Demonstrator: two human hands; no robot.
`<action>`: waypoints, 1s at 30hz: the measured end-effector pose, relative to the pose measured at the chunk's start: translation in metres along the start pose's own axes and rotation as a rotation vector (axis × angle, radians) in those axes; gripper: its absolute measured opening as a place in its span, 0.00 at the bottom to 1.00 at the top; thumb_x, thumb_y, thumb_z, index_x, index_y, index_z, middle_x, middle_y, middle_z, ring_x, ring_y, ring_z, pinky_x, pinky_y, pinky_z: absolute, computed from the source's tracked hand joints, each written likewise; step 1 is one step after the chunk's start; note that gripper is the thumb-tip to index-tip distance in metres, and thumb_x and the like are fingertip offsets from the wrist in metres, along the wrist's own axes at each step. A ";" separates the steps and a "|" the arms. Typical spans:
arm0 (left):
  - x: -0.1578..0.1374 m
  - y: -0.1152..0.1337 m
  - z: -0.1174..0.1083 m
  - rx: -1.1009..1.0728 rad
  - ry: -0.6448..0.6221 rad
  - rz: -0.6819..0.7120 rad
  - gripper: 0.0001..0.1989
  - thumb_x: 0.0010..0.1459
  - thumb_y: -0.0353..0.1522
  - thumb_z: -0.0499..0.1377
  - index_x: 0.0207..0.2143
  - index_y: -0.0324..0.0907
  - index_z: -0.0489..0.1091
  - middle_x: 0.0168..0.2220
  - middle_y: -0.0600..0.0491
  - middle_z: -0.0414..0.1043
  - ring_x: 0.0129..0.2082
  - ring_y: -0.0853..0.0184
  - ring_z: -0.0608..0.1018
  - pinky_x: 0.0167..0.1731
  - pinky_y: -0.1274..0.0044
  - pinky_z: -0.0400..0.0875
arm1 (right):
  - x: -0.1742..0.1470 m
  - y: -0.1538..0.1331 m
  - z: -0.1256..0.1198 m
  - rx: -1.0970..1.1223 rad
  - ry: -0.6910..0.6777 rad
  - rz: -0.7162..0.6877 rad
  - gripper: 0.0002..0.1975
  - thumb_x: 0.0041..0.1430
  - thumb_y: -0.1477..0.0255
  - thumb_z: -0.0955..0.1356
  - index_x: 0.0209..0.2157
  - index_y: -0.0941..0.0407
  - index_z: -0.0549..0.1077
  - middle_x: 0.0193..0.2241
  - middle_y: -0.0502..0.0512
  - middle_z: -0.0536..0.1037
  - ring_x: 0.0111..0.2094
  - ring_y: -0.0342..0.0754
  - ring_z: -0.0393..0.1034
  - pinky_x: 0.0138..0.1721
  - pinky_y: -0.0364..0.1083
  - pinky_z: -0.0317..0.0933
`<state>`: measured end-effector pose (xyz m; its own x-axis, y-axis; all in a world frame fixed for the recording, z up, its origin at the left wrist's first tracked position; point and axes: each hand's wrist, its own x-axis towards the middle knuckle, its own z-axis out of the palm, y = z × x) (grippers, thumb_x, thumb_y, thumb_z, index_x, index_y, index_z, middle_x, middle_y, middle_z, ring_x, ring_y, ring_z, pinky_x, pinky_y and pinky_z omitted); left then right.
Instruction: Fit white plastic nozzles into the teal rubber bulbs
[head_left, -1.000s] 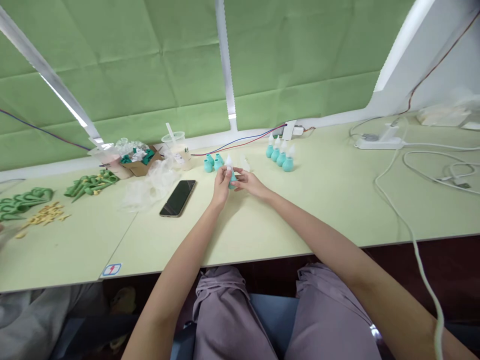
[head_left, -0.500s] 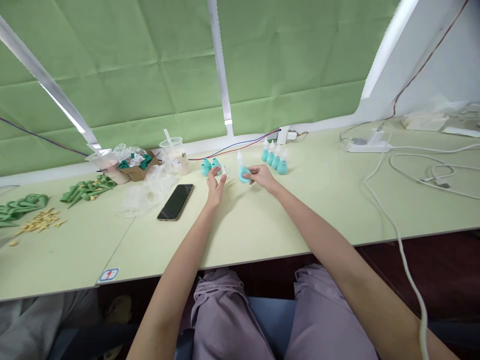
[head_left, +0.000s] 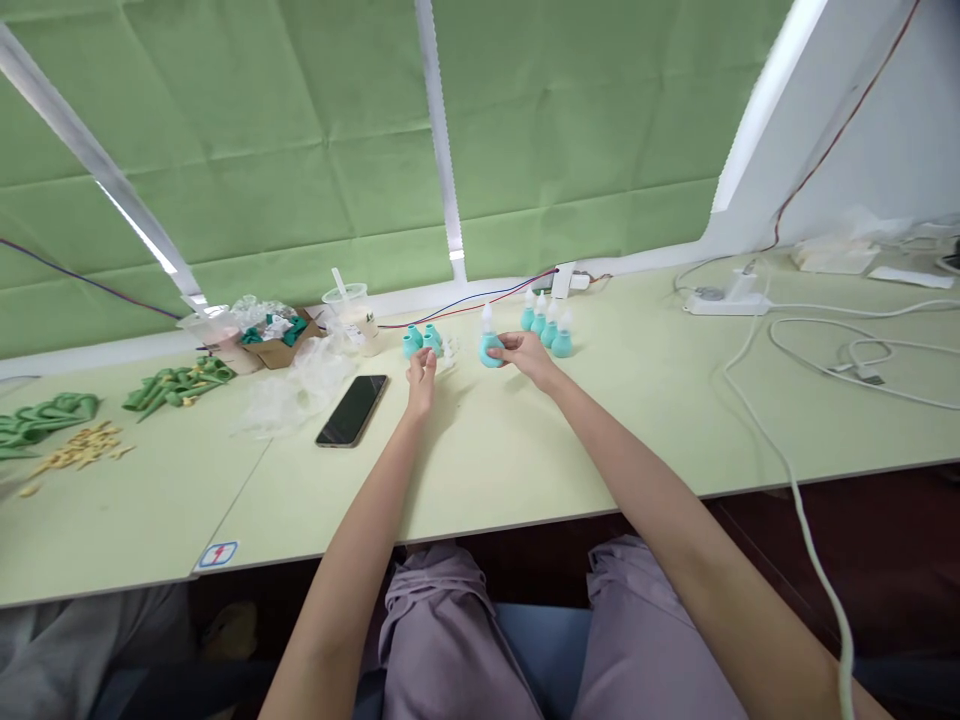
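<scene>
My right hand [head_left: 525, 358] pinches a teal squeeze bulb [head_left: 491, 350] with a clear pointed nozzle, held upright over the table. To its left, my left hand [head_left: 421, 382] has its fingers drawn together beside several teal bulbs without nozzles [head_left: 412, 340]; whether it grips anything is hidden. Small clear pieces [head_left: 451, 350] lie between the two hands. Behind my right hand, several teal bulbs fitted with nozzles [head_left: 561, 342] stand in a slanting row.
A black phone [head_left: 352, 411] lies left of my left arm. Crumpled clear plastic [head_left: 289, 395], a drink cup [head_left: 356, 318] and a cardboard box [head_left: 281, 350] sit farther left, near green pieces [head_left: 180, 380]. White cables [head_left: 765, 420] and a power strip [head_left: 727, 303] lie right.
My left hand's spread fingers have come together, and it has shifted slightly left and down beside the nozzle-less bulbs. The right hand still holds its bulb in nearly the same place.
</scene>
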<state>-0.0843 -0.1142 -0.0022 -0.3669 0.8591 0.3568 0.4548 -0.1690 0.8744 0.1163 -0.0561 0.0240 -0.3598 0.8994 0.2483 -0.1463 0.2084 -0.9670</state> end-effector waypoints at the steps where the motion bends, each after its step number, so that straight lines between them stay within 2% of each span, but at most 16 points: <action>1: 0.000 -0.001 0.000 0.010 0.013 -0.003 0.19 0.64 0.46 0.44 0.48 0.46 0.62 0.53 0.48 0.65 0.58 0.61 0.62 0.58 0.63 0.54 | 0.000 -0.001 -0.002 0.018 0.009 0.000 0.25 0.31 0.60 0.78 0.33 0.58 0.77 0.33 0.56 0.80 0.35 0.49 0.74 0.34 0.47 0.70; 4: 0.000 -0.004 0.002 0.054 0.084 0.034 0.18 0.63 0.45 0.45 0.46 0.45 0.64 0.51 0.47 0.66 0.57 0.60 0.62 0.59 0.62 0.50 | -0.001 -0.002 -0.004 0.056 0.035 -0.004 0.27 0.31 0.61 0.78 0.36 0.56 0.77 0.37 0.55 0.80 0.37 0.49 0.74 0.36 0.47 0.70; 8: 0.010 -0.012 0.004 0.197 0.233 0.153 0.14 0.63 0.40 0.46 0.43 0.42 0.64 0.49 0.43 0.66 0.54 0.58 0.64 0.58 0.61 0.51 | 0.001 -0.004 -0.005 0.036 0.086 0.009 0.25 0.27 0.59 0.78 0.29 0.58 0.77 0.29 0.55 0.80 0.34 0.50 0.73 0.37 0.49 0.69; 10: 0.021 -0.016 0.003 0.277 0.319 0.167 0.13 0.63 0.36 0.44 0.43 0.41 0.64 0.49 0.42 0.65 0.54 0.57 0.64 0.56 0.60 0.53 | 0.002 -0.007 -0.007 0.038 0.111 -0.008 0.25 0.27 0.58 0.78 0.29 0.58 0.77 0.29 0.55 0.79 0.34 0.51 0.73 0.37 0.50 0.68; 13: 0.040 -0.024 -0.002 0.342 0.349 0.202 0.10 0.60 0.29 0.48 0.43 0.41 0.63 0.50 0.44 0.62 0.54 0.58 0.63 0.55 0.60 0.55 | 0.003 -0.014 -0.014 0.081 0.171 -0.063 0.27 0.29 0.57 0.77 0.34 0.56 0.77 0.35 0.55 0.80 0.38 0.51 0.73 0.38 0.50 0.68; 15: 0.049 -0.028 -0.005 0.365 0.390 0.162 0.11 0.57 0.26 0.50 0.43 0.41 0.62 0.49 0.43 0.61 0.54 0.56 0.63 0.55 0.59 0.56 | 0.003 -0.018 -0.020 0.099 0.201 -0.072 0.27 0.31 0.56 0.76 0.35 0.56 0.76 0.34 0.55 0.79 0.38 0.51 0.73 0.39 0.50 0.68; 18: 0.055 -0.034 -0.008 0.343 0.431 0.115 0.11 0.56 0.26 0.53 0.43 0.42 0.62 0.48 0.44 0.60 0.53 0.55 0.63 0.53 0.58 0.57 | 0.003 -0.021 -0.028 0.111 0.246 -0.073 0.26 0.29 0.56 0.77 0.32 0.57 0.76 0.30 0.54 0.79 0.37 0.50 0.73 0.40 0.50 0.67; 21: 0.055 -0.037 -0.009 0.313 0.404 0.143 0.11 0.56 0.26 0.54 0.42 0.43 0.62 0.47 0.46 0.61 0.53 0.56 0.63 0.54 0.59 0.56 | 0.005 -0.026 -0.038 0.134 0.338 -0.128 0.26 0.34 0.54 0.75 0.34 0.56 0.75 0.33 0.54 0.78 0.38 0.50 0.72 0.40 0.49 0.68; 24: 0.053 -0.038 -0.009 0.355 0.387 0.071 0.13 0.55 0.26 0.53 0.44 0.42 0.62 0.48 0.45 0.61 0.54 0.55 0.62 0.54 0.60 0.57 | 0.011 -0.035 -0.060 0.153 0.473 -0.235 0.24 0.43 0.51 0.70 0.37 0.54 0.73 0.39 0.54 0.77 0.43 0.49 0.71 0.40 0.47 0.68; 27: 0.052 -0.040 -0.009 0.377 0.383 0.027 0.13 0.55 0.27 0.53 0.45 0.42 0.62 0.48 0.44 0.61 0.54 0.54 0.62 0.53 0.60 0.59 | 0.022 -0.041 -0.100 0.132 0.605 -0.301 0.21 0.44 0.55 0.70 0.38 0.52 0.72 0.44 0.53 0.75 0.48 0.47 0.69 0.41 0.44 0.68; 30: 0.052 -0.041 -0.007 0.397 0.366 0.059 0.14 0.55 0.28 0.52 0.45 0.41 0.63 0.48 0.43 0.61 0.54 0.54 0.62 0.53 0.60 0.59 | 0.035 -0.036 -0.144 0.063 0.706 -0.133 0.18 0.43 0.61 0.70 0.37 0.54 0.72 0.44 0.55 0.76 0.44 0.46 0.71 0.38 0.42 0.67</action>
<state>-0.1275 -0.0660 -0.0168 -0.5582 0.6171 0.5545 0.7286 0.0448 0.6835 0.2416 0.0230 0.0588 0.3428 0.9063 0.2474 -0.2084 0.3302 -0.9206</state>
